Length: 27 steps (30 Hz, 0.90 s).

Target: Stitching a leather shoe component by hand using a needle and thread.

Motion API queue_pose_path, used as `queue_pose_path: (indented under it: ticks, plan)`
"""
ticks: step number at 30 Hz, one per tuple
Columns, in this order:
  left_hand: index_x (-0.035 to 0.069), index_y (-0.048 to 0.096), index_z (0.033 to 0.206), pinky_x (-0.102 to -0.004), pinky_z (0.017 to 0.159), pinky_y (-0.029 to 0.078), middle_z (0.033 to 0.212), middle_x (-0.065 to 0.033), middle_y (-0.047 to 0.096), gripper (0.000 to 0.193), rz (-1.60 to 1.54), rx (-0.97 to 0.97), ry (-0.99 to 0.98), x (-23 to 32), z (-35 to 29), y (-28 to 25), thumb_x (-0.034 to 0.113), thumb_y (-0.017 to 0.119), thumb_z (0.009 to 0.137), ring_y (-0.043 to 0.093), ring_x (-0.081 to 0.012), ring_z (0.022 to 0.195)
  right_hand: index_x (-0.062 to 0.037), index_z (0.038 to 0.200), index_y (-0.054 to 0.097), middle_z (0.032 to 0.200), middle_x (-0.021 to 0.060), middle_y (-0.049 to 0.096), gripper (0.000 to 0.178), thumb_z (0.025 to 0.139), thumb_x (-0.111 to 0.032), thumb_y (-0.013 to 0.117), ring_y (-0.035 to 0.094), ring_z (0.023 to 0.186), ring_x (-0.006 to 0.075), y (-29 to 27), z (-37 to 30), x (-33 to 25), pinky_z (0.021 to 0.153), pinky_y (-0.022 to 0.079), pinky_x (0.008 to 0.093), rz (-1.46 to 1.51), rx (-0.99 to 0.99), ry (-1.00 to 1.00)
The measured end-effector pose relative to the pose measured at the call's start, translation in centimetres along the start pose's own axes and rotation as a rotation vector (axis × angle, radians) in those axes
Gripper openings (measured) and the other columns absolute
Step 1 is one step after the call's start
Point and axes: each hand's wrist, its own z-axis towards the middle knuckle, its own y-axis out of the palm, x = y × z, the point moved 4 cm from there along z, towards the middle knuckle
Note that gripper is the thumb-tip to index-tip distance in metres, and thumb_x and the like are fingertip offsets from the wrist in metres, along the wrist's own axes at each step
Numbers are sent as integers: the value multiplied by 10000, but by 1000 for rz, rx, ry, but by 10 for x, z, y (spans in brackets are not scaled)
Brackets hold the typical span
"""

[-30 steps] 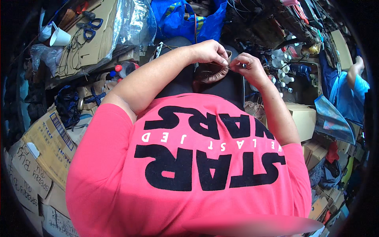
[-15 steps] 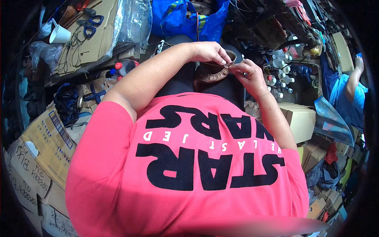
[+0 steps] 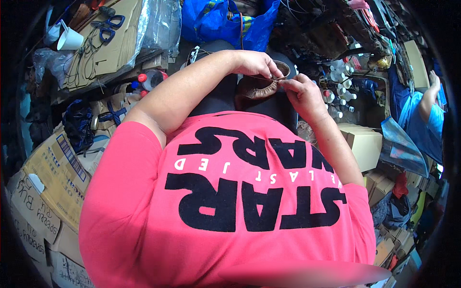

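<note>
A brown leather shoe (image 3: 254,92) with a puckered, gathered seam rests between my dark-clad legs. My left hand (image 3: 258,63) reaches over its opening from the left, thumb and fingers pinched on the leather edge. At the right end of the seam, my right hand (image 3: 307,97) is closed, its thumb and forefinger pinched together close to the leather. Whatever is in that pinch is too small to make out. The shoe's underside is hidden in my lap.
Ahead is a blue bag (image 3: 230,24). Left stand flat cardboard sheets (image 3: 115,53) with blue-handled scissors (image 3: 111,26), and a white cup (image 3: 70,39). Several small bottles (image 3: 340,89) and a cardboard box (image 3: 361,145) are on the right. Another person's arm (image 3: 429,98) shows at far right.
My right hand has turned slightly and its fingers sit a little lower, still by the seam. My left hand keeps its pinch on the shoe. The whole view has shifted slightly.
</note>
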Motion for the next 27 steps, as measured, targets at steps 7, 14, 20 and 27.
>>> queue_pose_path:
  ticks: [7,14,20,27]
  plan:
    - [49,602,1157,-258,801,425,927,-17,628,376,67,-13,-25,-1,4,0,23,542,787,547,-110,861,-125,864,676,829,128,561,186,734,-53,563,572,803,315,-12,18,-27,715,452,391,-331,-172,-63]
    - [21,603,1093,-275,789,450,925,-19,645,353,198,45,111,9,5,-9,-10,582,742,563,-100,859,-93,782,671,841,124,576,125,717,-74,566,583,845,279,-2,40,-22,735,452,376,-511,-269,-231]
    - [30,602,964,-337,741,491,868,-124,651,299,557,574,264,7,-2,-16,39,675,674,629,-256,827,-68,792,679,831,105,627,93,715,-120,679,605,712,252,11,30,23,672,487,343,199,-174,127]
    - [27,595,986,-383,761,473,893,-165,612,262,665,460,11,-2,-78,-2,172,639,771,603,-308,832,-23,960,640,871,13,602,318,904,-318,534,516,819,92,23,0,50,759,412,249,656,-274,361]
